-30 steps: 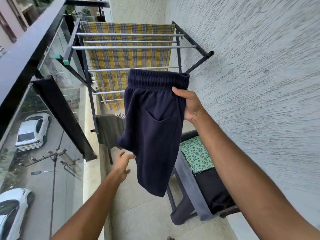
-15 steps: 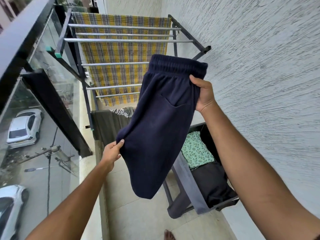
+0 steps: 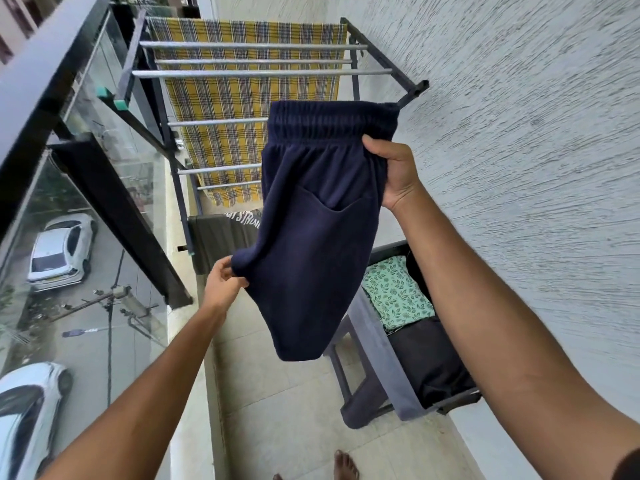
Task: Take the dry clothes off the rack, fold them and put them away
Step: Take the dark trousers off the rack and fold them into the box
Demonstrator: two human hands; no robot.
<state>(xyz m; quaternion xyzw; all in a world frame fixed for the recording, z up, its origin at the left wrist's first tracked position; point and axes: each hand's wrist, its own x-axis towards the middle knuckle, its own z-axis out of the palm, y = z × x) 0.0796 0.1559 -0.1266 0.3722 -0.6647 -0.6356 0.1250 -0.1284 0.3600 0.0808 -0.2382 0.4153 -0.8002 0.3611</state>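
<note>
Your right hand [image 3: 394, 174] pinches the waistband of the navy shorts [image 3: 311, 237], your left hand [image 3: 223, 284] grips their lower edge, before the rack [image 3: 249, 72]

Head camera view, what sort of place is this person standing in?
Most likely a narrow upper-floor balcony of a home: a glass railing with a white car parked on the street below, a drying rack draped with a plaid cloth, and a rough outer wall alongside.
</note>
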